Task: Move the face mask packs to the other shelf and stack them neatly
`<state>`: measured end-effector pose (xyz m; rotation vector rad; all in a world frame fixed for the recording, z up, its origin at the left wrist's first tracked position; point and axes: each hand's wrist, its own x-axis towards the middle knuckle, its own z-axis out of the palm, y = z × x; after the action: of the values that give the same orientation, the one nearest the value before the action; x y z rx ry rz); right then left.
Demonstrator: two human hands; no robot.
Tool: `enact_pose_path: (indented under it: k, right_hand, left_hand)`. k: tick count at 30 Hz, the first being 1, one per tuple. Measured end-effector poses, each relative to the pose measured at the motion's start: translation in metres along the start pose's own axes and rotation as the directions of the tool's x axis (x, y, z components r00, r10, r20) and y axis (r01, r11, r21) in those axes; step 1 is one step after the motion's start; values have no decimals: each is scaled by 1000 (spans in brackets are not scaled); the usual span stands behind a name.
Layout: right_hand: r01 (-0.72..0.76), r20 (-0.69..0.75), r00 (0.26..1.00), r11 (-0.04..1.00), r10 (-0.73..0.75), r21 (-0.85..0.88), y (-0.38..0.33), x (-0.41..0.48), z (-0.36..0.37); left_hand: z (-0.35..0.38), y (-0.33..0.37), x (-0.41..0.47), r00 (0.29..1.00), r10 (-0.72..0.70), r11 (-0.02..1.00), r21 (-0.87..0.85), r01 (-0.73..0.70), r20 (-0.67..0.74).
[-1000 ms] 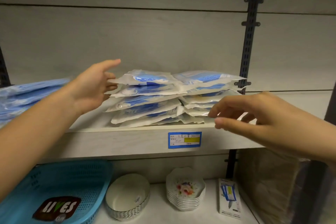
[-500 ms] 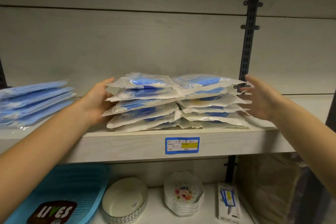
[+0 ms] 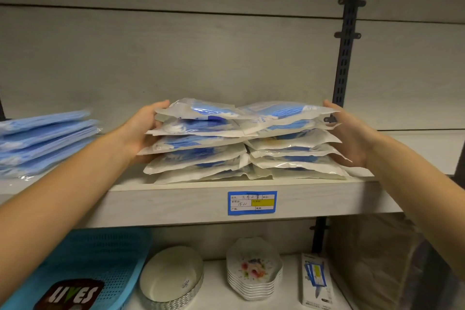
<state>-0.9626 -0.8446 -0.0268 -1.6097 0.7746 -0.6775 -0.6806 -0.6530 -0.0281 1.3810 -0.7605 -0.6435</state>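
Face mask packs (image 3: 241, 138) are located at the middle of the shelf (image 3: 191, 206), arranged as two adjoining piles of clear-and-white pouches with blue contents. The piles are set side by side, and their inner ends overlap slightly at the centre. The lowest pouches rest directly on the shelf board.

The left hand (image 3: 143, 131) is applied to the left ends of the pouches, fingers extended along the far side of the pile (the fingertips are partly hidden behind the top pouch). The right hand (image 3: 352, 133) is applied to the right ends in the same manner, palm turned inward and fingers straight. Nothing is pinched or curled around by either hand; the piles are pressed between the two flat palms.

A blue price label (image 3: 252, 203) is fixed to the front edge of the shelf, below the packs. A separate pile of blue packs (image 3: 45, 141) is seen at the left end of the same shelf, well apart from the left hand. A dark slotted upright (image 3: 344, 58) is mounted behind the right hand.

On the level below, a blue perforated basket (image 3: 100, 257), a stack of floral plates (image 3: 254, 274) and a small box (image 3: 317, 279) are stored.
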Motion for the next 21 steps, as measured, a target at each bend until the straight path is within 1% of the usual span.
enact_pose_path:
  k: [2,4,7,13,16,18,20,21]
  right_hand:
    - [-12,8,1000,997,11,77,-5,3,-5]
    - [-29,12,1000,994,28,104,-9,2,-3]
    - [-42,14,999,996,41,77,-12,5,2]
    - [22,24,999,1000,-22,14,-13,16,6]
    - [34,-17,999,998,-34,-45,-11,20,6]
    - [34,12,999,999,-34,-34,-13,18,5]
    - [16,47,999,999,-15,-30,-13,15,2]
    - [-1,37,999,1000,2,-28,-15,13,1]
  left_hand:
    - [-5,-1,7,999,39,999,-10,-39,31]
    - [-3,1,13,998,42,999,-1,-42,51]
    - [2,5,16,997,43,999,-6,-42,59]
    - [7,5,17,992,24,1000,-17,-22,125]
    - [6,4,16,988,20,1000,-5,-19,153]
    - [8,5,14,990,20,1000,9,-22,138]
    - [8,5,11,996,12,1000,20,-14,92]
    - [8,5,10,998,11,1000,25,-13,57]
